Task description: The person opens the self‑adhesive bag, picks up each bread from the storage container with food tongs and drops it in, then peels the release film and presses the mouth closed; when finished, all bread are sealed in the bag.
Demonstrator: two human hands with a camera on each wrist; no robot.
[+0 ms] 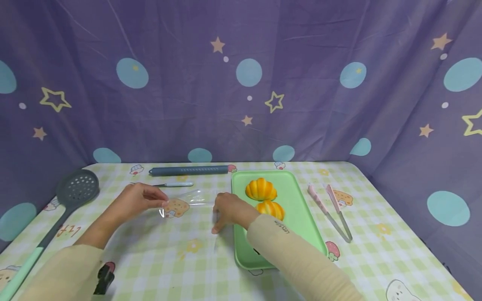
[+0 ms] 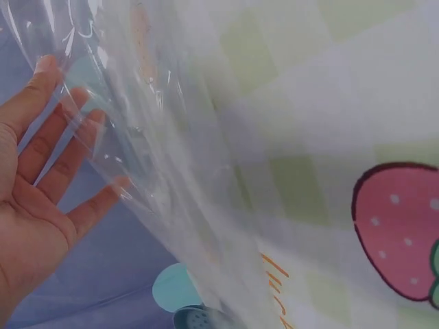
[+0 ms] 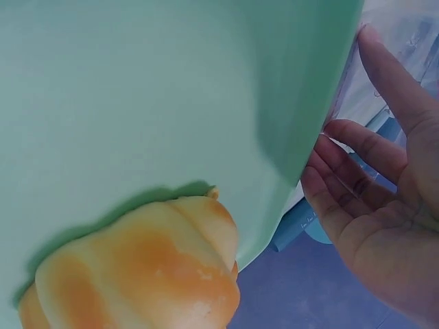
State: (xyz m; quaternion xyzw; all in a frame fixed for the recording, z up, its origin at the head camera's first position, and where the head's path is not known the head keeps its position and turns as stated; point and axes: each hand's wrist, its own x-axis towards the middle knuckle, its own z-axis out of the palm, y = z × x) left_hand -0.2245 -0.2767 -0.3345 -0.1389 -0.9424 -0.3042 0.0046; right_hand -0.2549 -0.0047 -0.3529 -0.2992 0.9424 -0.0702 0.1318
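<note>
A clear plastic bag [image 1: 193, 200] lies on the checked tablecloth between the two hands, its near part hard to make out. My left hand [image 1: 139, 200] pinches the bag's left edge between thumb and fingers; in the left wrist view the film [image 2: 158, 157] is lifted, with fingertips behind it. My right hand [image 1: 231, 209] is at the left rim of the green tray [image 1: 301, 225], with fingers spread and loosely bent. In the right wrist view its thumb [image 3: 394, 75] touches the plastic beside the tray. Two croissant-shaped breads [image 1: 260, 189] rest on the tray, the nearer one partly hidden.
Tongs with pink tips [image 1: 331, 213] lie right of the tray. A grey slotted turner with a mint handle [image 1: 78, 190] lies far left. Toward the back are a long dark blue rod [image 1: 188, 170] and a thin tool with a pale blue handle [image 1: 178, 184].
</note>
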